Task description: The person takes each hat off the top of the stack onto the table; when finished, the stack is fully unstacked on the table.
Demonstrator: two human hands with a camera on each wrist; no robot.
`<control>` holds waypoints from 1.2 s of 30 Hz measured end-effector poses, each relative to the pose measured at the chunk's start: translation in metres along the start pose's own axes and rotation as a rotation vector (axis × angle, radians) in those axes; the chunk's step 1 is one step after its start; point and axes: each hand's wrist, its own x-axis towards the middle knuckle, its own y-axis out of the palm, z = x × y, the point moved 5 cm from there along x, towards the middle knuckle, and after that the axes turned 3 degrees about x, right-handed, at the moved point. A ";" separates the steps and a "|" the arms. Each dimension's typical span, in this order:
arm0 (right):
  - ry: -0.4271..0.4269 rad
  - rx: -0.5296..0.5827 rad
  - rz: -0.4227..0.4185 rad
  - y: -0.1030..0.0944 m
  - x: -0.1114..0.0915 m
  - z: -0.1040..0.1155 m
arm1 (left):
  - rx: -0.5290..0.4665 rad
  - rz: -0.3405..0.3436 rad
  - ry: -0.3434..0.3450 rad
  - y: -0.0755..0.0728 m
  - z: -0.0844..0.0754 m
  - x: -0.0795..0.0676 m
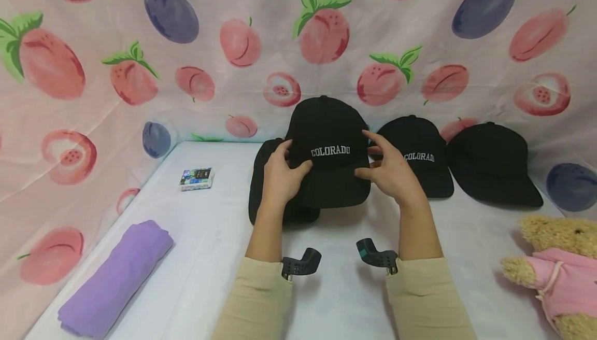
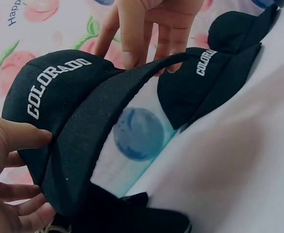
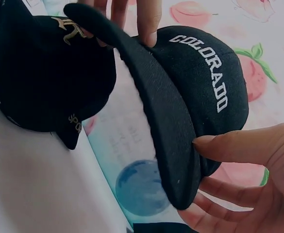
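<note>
A black baseball cap (image 1: 328, 132) with white COLORADO lettering is held up between both hands, its brim toward me. My left hand (image 1: 283, 174) pinches one side of it, thumb at the brim's seam and fingers behind. On the opposite side my right hand (image 1: 392, 169) grips it the same way, as the right wrist view shows, with the thumb on the brim's base. Behind and left of it lies another black cap (image 1: 261, 189), partly hidden; gold lettering shows on this dark cap (image 3: 54, 73) in the right wrist view.
To the right at the back sit a second COLORADO cap (image 1: 415, 148) and a plain black cap (image 1: 489, 164). A teddy bear (image 1: 566, 278) in pink lies at the right edge. Leftward are a small box (image 1: 196, 179) and a rolled purple cloth (image 1: 116, 280). Fruit-print fabric (image 1: 196, 112) hangs behind.
</note>
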 end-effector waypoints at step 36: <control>0.072 0.004 -0.067 -0.009 0.011 -0.036 | -0.066 0.160 -0.032 0.051 0.004 0.024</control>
